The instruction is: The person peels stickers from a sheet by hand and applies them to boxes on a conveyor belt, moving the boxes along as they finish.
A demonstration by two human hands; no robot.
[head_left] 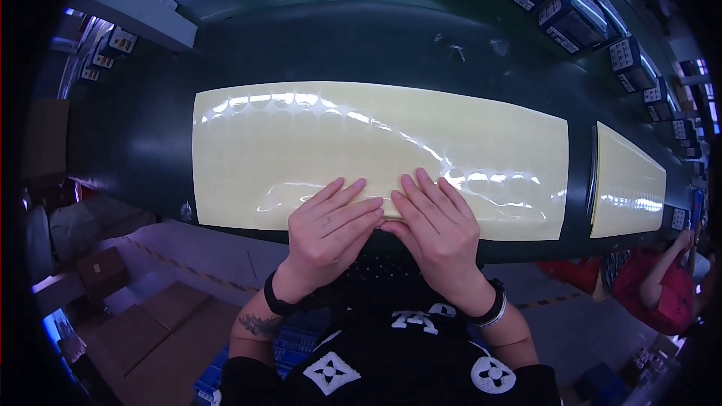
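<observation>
A long pale yellow sheet (323,154) with rows of clear, glossy round stickers lies across the dark green bench top. My left hand (327,229) rests on its near edge, index finger angled toward the middle, its thumb mostly hidden. Close beside it, my right hand (438,229) has its fingers on top of the sheet and its thumb at the near edge. The fingertips of both hands meet around a slightly raised bit of that edge, which they seem to pinch. What lies under the fingers is hidden.
To the right lies another yellow sticker sheet or stack (628,188). Dark blue boxes (573,19) line the bench's far right side. A grey post (139,11) stands at the far left. Brown cartons (162,323) sit below left. Another person in red (653,293) is at the right.
</observation>
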